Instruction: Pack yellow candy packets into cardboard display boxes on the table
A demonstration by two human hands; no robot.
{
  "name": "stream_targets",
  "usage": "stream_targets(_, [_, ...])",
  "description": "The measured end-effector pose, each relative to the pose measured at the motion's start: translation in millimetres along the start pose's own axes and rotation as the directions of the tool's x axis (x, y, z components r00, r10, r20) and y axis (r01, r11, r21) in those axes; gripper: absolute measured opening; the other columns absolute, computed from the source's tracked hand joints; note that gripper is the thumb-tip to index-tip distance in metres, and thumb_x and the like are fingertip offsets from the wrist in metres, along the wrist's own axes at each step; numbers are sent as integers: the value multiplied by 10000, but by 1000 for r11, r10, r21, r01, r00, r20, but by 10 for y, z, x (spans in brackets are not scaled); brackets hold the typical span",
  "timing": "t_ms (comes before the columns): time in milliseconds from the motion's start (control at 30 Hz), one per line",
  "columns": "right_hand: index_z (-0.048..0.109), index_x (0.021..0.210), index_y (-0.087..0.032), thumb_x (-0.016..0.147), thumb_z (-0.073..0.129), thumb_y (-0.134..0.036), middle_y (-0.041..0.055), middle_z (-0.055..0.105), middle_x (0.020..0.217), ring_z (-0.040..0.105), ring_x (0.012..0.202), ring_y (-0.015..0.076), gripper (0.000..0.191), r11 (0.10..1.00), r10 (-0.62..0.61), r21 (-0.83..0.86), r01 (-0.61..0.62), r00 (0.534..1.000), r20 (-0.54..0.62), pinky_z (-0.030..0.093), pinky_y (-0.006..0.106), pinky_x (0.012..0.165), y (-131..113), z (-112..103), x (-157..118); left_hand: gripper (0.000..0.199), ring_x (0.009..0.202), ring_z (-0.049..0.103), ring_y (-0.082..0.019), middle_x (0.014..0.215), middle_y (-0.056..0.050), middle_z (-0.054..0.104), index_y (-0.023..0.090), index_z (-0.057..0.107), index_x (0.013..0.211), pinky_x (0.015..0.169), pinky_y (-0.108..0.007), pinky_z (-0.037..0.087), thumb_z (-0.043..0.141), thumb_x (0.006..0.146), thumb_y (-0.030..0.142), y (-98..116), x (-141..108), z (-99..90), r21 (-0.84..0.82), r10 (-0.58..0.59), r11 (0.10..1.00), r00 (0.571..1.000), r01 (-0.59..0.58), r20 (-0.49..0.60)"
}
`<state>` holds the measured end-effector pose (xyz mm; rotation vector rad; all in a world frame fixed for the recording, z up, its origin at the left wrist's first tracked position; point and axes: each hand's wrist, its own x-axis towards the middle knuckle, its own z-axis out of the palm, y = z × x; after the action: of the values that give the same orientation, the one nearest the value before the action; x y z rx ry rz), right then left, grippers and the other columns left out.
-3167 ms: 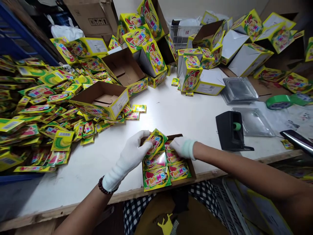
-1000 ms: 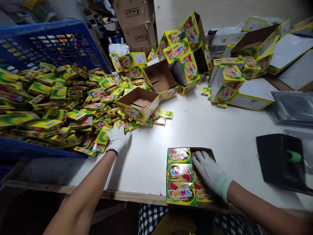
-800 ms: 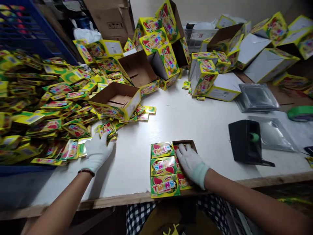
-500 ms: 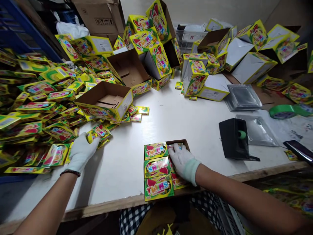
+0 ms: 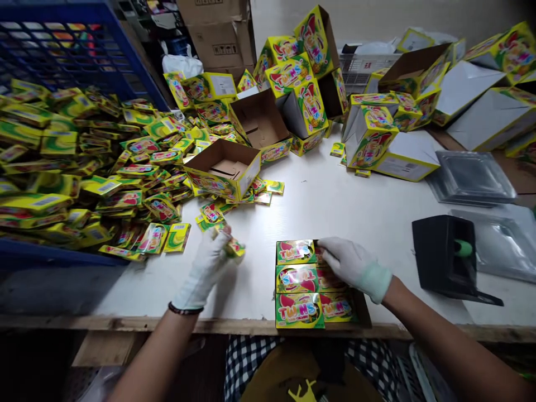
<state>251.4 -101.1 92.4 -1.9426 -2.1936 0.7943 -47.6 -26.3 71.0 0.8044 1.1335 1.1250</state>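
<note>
My left hand [image 5: 203,271], in a white glove, is closed on a small yellow-and-green candy box [image 5: 235,249], raised over the table left of the open carton; motion blurs it. In front of me at the table's edge stands the open carton [image 5: 363,314]. Inside it, TWINS candy boxes [image 5: 298,310] lie flat in two columns, with a gap along the right side. My right hand [image 5: 352,265], gloved too, rests over the carton's far right part. Its fingers stretch left over the candy boxes and cover part of the right column; nothing shows in its grip.
A big heap of candy boxes [image 5: 100,184] spills from a blue crate [image 5: 138,61] at left. Empty display cartons [image 5: 226,162] stand along the back. At right are a black tape dispenser [image 5: 444,257] and clear plastic lids [image 5: 473,176].
My left hand has moved right from the loose candy boxes, carrying a candy box toward the carton. My right hand has shifted slightly on the carton. The view has turned left.
</note>
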Motion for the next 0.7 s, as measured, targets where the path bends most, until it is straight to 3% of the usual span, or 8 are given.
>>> stream_targets(100, [621, 1210, -188, 963, 467, -407, 101, 700, 1123, 647, 957, 217, 365, 971, -104, 192, 142, 975, -196, 470, 323, 837, -298, -192, -94, 446, 594, 586, -119, 679, 32, 555, 197, 515, 816, 585, -269, 531, 780, 722, 544, -84, -339, 545, -70, -6, 997, 991, 16, 135])
stream_targets(167, [609, 1236, -183, 907, 566, -446, 85, 717, 1073, 648, 854, 194, 422, 942, -168, 261, 212, 969, -181, 470, 299, 752, -458, -283, -124, 421, 620, 587, -117, 716, 16, 574, 204, 524, 814, 595, -256, 522, 752, 753, 553, -186, -483, 837, -98, 14, 995, 984, 4, 180])
stream_targets(233, [645, 1157, -175, 891, 587, -398, 47, 720, 914, 614, 725, 156, 351, 931, -199, 288, 226, 972, -121, 440, 267, 663, -497, -330, -124, 388, 641, 588, -117, 762, 11, 586, 222, 539, 864, 592, -248, 512, 706, 793, 566, -289, -560, 1028, -119, 23, 993, 983, -1, 184])
stream_targets(333, [676, 1032, -150, 915, 515, -310, 18, 676, 767, 567, 648, 126, 256, 920, -156, 357, 162, 987, -46, 416, 238, 600, -341, -355, -118, 366, 699, 614, -135, 845, -8, 613, 232, 555, 945, 621, -267, 521, 635, 845, 576, -367, -576, 1123, -96, -22, 994, 974, 45, 226])
stream_targets(433, [676, 1073, -138, 921, 489, -291, 38, 710, 885, 614, 735, 132, 286, 863, -157, 490, 124, 987, 28, 473, 237, 652, -115, -404, -147, 362, 760, 646, -165, 893, -29, 648, 211, 566, 965, 677, -294, 537, 724, 799, 492, -326, -554, 1083, 66, -79, 996, 957, 63, 278])
stream_targets(533, [687, 1089, -134, 929, 491, -303, 60, 724, 996, 641, 852, 156, 304, 851, -218, 498, 165, 975, 49, 507, 267, 756, 37, -522, -208, 356, 768, 662, -178, 889, -37, 682, 199, 583, 945, 693, -302, 542, 776, 760, 434, -240, -557, 1061, 158, -109, 985, 942, 61, 317])
stream_targets(633, [665, 1164, -138, 954, 469, -338, 81, 716, 1035, 640, 793, 149, 350, 853, -269, 473, 221, 962, 35, 528, 292, 747, 100, -635, -263, 344, 779, 672, -177, 928, -39, 690, 209, 598, 993, 716, -314, 554, 759, 780, 427, -186, -606, 1143, -29, -151, 983, 896, 180, 418])
stream_targets(700, [568, 1329, -166, 942, 494, -328, 125, 642, 1256, 650, 857, 156, 426, 838, -310, 453, 304, 949, -64, 545, 321, 790, 91, -640, -278, 327, 815, 678, -185, 962, -47, 687, 215, 604, 1027, 743, -325, 560, 724, 807, 425, -182, -662, 1243, -166, -177, 942, 852, 292, 492])
